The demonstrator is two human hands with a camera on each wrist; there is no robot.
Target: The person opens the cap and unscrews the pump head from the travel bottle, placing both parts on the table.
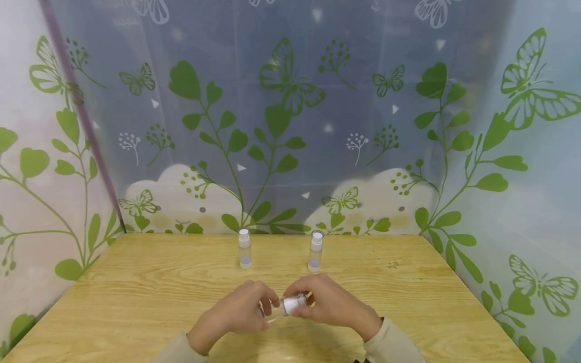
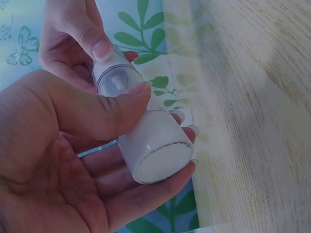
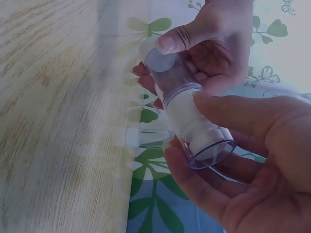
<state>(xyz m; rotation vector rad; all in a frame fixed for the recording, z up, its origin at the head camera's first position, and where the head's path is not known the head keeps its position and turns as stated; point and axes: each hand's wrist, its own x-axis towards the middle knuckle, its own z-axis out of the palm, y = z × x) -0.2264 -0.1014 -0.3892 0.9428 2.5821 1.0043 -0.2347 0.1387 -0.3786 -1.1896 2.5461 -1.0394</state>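
The left hand (image 1: 240, 308) and the right hand (image 1: 333, 301) grip one small bottle (image 1: 291, 304) between them, over a wooden table (image 1: 136, 302).
The left is clasped round the white base end, thumb across the body and fingers beneath; the right is clasped round the other end, by the white collar and clear rim. The bottle is tilted, and with fingers covering much of it, how its top sits is hard to tell. Beyond, a first standing bottle (image 1: 245, 250) and a second standing bottle (image 1: 315, 253) are upright, well apart, before a leaf-and-butterfly curtain (image 1: 363, 151).
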